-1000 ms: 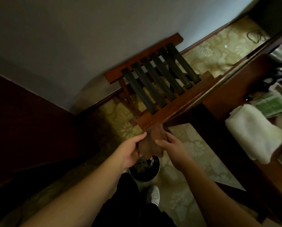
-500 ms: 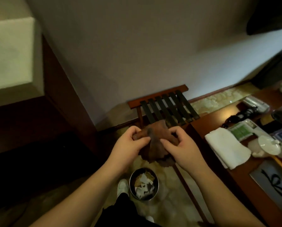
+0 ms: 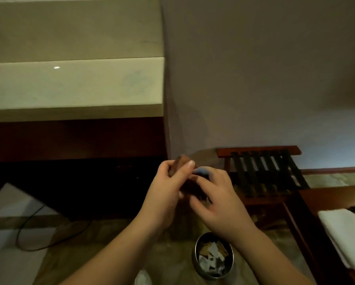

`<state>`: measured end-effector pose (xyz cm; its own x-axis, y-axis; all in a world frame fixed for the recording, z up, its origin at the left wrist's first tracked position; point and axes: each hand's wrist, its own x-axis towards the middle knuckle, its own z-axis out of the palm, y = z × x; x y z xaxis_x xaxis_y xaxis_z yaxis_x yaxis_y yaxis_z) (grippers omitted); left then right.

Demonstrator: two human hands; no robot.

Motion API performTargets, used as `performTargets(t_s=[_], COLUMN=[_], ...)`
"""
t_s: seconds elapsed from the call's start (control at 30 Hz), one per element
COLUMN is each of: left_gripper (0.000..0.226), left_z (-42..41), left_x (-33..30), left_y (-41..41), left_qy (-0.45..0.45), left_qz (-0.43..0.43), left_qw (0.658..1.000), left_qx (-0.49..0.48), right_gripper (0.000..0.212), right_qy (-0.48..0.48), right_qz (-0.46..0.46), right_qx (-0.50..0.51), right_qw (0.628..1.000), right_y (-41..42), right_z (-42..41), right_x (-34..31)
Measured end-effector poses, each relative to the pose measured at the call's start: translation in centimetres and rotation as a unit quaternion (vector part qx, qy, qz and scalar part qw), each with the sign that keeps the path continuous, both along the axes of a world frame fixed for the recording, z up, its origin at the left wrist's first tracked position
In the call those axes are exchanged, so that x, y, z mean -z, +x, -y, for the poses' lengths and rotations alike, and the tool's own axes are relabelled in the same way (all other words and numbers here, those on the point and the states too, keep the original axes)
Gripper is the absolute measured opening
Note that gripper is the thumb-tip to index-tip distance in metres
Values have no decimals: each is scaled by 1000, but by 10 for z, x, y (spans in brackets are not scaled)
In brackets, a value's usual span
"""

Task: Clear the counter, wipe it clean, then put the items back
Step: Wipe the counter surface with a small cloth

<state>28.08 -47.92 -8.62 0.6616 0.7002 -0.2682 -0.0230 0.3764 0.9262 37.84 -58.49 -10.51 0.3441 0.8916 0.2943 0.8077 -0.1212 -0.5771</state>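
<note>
A brown cloth [image 3: 179,161] is bunched between both of my hands at chest height, mostly hidden by my fingers. My left hand [image 3: 166,188] grips its upper end with fingers curled round it. My right hand [image 3: 215,194] holds the lower part, fingers wrapped over it. The pale stone counter [image 3: 75,83] runs along the upper left, bare in the part I see, with a dark cabinet front beneath it.
A metal waste bin [image 3: 213,256] with paper scraps stands on the floor below my hands. A wooden luggage rack [image 3: 263,171] stands against the wall at right. A folded white towel [image 3: 345,235] lies on the wooden desk at far right. A black cable [image 3: 28,227] trails at lower left.
My view has swung up and left, from the floor and rack to the pale counter. My hands have gathered the brown cloth tighter and raised it.
</note>
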Motion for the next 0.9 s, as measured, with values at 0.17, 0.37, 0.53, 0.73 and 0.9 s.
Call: performTargets(t_s=[0.17, 0.37, 0.53, 0.73, 0.9], left_gripper=[18, 20, 22, 38, 28], left_z=[-33, -95, -165, -246, -288], left_x=[-7, -20, -29, -30, -46], left_y=[-51, -131, -221, -313, -361], left_qy=[6, 7, 7, -79, -36], left_qz=[-30, -25, -1, 93, 128], left_qw=[997, 998, 999, 991, 988], left_qx=[-66, -62, -53, -54, -75], right_gripper=[14, 28, 35, 30, 52], right_qy=[44, -129, -153, -154, -156], right_qz=[-155, -420, -486, -614, -668], right_qx=[-16, -82, -135, -179, -222], right_qw=[987, 894, 850, 753, 693], right_y=[-27, -74, -149, -236, -289], right_z=[-45, -129, -202, -285, -331], right_x=[-11, -27, -42, -53, -61])
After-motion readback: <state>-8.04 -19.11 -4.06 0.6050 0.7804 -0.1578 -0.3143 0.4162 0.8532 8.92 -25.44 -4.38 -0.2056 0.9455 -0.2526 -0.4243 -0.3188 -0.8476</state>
